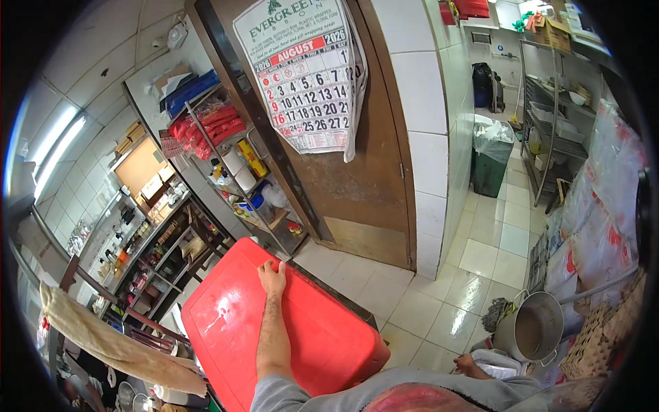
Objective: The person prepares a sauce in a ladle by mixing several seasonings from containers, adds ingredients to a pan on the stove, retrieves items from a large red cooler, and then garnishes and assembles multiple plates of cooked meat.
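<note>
A large red plastic lid (237, 309), glossy with wet patches, lies below me at centre left. My left hand (272, 278) rests on it close to its far right edge, fingers bent and apart, with nothing seen in them. My right hand (468, 365) hangs low at my right side, small in view; its fingers look apart and I see nothing in them. Beside it is a clear and white plastic container or bag (498, 364), partly hidden by my grey sleeve. A big metal pot (532, 328) stands just beyond, with brownish contents or residue.
A brown door (357, 192) with a hanging calendar (309, 82) is ahead. Shelving with red bags (206, 127) stands left of it. A beige cloth (113, 340) hangs at left. Wet tiles (467, 292) lead to a green bin (491, 165) and metal rack (549, 123).
</note>
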A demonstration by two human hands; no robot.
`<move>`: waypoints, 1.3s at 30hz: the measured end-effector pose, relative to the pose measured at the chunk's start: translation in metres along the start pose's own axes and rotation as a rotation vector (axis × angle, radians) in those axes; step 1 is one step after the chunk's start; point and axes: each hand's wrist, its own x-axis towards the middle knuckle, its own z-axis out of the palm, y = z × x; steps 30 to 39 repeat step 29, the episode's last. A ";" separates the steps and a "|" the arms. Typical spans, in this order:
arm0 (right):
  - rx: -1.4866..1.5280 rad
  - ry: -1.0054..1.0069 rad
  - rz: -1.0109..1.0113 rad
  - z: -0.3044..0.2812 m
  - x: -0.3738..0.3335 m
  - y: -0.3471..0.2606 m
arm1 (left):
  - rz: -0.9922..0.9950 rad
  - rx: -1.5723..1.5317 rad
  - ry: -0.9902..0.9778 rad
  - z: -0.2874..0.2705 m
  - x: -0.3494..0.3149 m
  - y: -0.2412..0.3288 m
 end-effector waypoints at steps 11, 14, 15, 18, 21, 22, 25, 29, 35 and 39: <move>-0.135 0.001 -0.033 -0.040 0.033 -0.079 | -0.031 0.324 -0.036 0.025 0.005 0.039; -0.163 -0.018 -0.060 -0.057 0.044 -0.101 | -0.029 0.332 -0.001 0.030 0.002 0.038; -0.149 -0.023 -0.056 -0.063 0.047 -0.108 | -0.045 0.344 0.012 0.028 0.001 0.036; -0.223 -0.055 -0.104 -0.094 0.067 -0.124 | -0.091 0.374 0.042 0.030 0.002 0.038; -0.163 -0.034 -0.139 -0.143 0.093 -0.130 | -0.147 0.408 0.054 0.035 -0.005 0.044; -0.130 -0.006 -0.149 -0.158 0.103 -0.131 | -0.162 0.413 0.055 0.036 -0.006 0.047; -0.125 0.024 -0.141 -0.200 0.127 -0.135 | -0.203 0.445 0.061 0.036 -0.011 0.052; -0.096 0.096 -0.050 -0.232 0.147 -0.137 | -0.263 0.448 0.068 0.037 -0.017 0.069; -0.096 0.096 -0.050 -0.232 0.147 -0.137 | -0.263 0.448 0.068 0.037 -0.017 0.069; -0.096 0.096 -0.050 -0.232 0.147 -0.137 | -0.263 0.448 0.068 0.037 -0.017 0.069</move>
